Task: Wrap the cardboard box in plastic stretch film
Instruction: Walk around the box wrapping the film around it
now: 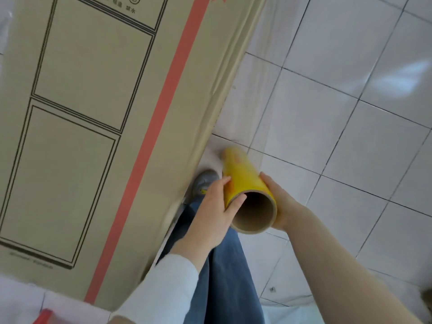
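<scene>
While the box (93, 136) stands tall at the left, filling nearly half the view, the roll (243, 178) hangs just beside its right corner, low down near the floor (327, 113). The left hand (210, 213) grips the roll's near end, with fingers curled over the yellow side and one fingertip at the rim of the open core. The right hand (282, 206) cups the same end from the other side, fingers wrapped behind it.

Film (231, 78) lies wrinkled over the box's right corner and runs down toward the roll's far end. A grey shoe (204, 181) and blue jeans (224, 277) sit between the box and the roll, close under the left hand. A white sleeve (163, 284) crosses the box's lower corner.

The box's top and left side are cut off, and its base is hidden behind the leg. The roll's far end is blurred, so where the film leaves it is hard to make out. A red thing (44, 315) shows only partly at the bottom left edge.

White tiles spread to the right of the roll and beyond the box's corner.
</scene>
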{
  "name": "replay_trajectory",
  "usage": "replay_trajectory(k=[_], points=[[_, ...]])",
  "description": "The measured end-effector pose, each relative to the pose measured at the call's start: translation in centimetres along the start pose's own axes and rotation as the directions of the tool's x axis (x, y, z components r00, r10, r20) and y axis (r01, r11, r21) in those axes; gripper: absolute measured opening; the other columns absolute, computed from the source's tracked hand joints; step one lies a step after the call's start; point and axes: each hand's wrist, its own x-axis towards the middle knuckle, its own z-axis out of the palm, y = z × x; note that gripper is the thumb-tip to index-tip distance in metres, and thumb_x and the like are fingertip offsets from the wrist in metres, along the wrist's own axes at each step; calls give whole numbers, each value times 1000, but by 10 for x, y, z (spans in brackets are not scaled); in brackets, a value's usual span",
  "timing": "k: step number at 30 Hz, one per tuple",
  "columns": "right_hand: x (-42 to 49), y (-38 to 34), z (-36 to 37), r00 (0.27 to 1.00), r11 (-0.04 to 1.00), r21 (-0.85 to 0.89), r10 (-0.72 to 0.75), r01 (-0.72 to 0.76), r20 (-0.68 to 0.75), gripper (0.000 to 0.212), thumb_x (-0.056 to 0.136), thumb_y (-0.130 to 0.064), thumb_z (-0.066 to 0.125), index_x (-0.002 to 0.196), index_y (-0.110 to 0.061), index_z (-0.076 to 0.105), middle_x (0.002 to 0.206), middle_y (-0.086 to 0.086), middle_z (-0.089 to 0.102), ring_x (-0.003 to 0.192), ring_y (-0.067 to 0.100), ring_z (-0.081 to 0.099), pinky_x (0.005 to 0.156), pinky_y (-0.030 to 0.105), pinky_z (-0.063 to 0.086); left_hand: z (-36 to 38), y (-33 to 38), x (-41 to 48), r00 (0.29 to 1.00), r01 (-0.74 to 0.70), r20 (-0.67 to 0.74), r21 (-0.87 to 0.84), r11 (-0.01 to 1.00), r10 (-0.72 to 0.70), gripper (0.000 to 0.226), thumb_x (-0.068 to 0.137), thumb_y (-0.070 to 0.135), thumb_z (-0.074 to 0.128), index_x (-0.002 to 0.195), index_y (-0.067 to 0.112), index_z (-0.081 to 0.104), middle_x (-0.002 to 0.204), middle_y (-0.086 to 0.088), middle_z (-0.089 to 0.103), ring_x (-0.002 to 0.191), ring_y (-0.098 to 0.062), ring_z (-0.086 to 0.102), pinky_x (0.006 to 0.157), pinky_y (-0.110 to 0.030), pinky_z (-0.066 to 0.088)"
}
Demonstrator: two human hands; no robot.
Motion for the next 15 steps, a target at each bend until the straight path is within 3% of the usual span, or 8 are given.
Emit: replay_trajectory(k=[1,3,5,7,9,12,15], points=[[-1,4,4,1000,1000,-6,-5,5,0,50,97,-50,39,118,-6,52,80,15,71,68,28,66,62,36,47,5,-9,-9,999,48,-6,-42,998,-48,56,87,40,55,135,21,36,134,6,46,123,-9,45,90,-9,36],[5,9,9,998,995,-81,-59,60,13,56,96,-51,42,141,-16,35,112,16,62,87,29,63,72,40,52,11,-22,-26,991,120,69,-47,992,-117,58,81,43,61,128,24,33,119,12,52,117,-9,51,77,-3,41],[9,12,8,997,946,-319,-71,65,-6,64,94,-57,40,148,-25,27,129,15,54,103,32,61,90,44,51,14,-29,-33,979,89,171,106,990,-107,77,74,51,66,133,28,22,126,11,48,125,-12,46,90,-11,40],[5,12,4,1000,942,-335,2,-3,-5,61,93,-59,41,134,-15,45,111,17,62,91,30,63,85,41,51,17,-28,-27,980,-4,194,293,956,-55,95,71,60,64,143,32,9,151,1,22,142,-20,17,110,-34,27],[1,11,-1,999,952,-305,22,-7,46,53,95,-57,39,113,-10,58,92,15,65,78,26,62,72,35,50,20,-17,-16,970,-82,244,331,940,-1,93,75,60,60,146,32,7,158,5,-4,146,-17,-6,116,-40,12],[3,18,-12,993,973,-219,-42,65,110,51,97,-55,35,105,-12,61,92,14,65,80,25,62,73,34,52,25,-9,-10,956,-162,282,264,951,85,72,84,51,55,144,32,21,155,8,18,142,-12,16,111,-26,17],[15,40,-27,997,995,-77,-58,61,46,58,94,-60,35,126,-14,50,106,13,64,98,30,63,90,43,50,23,-27,-17,973,-167,194,206,964,127,57,89,46,49,140,30,30,146,8,33,135,-10,29,105,-20,22]])
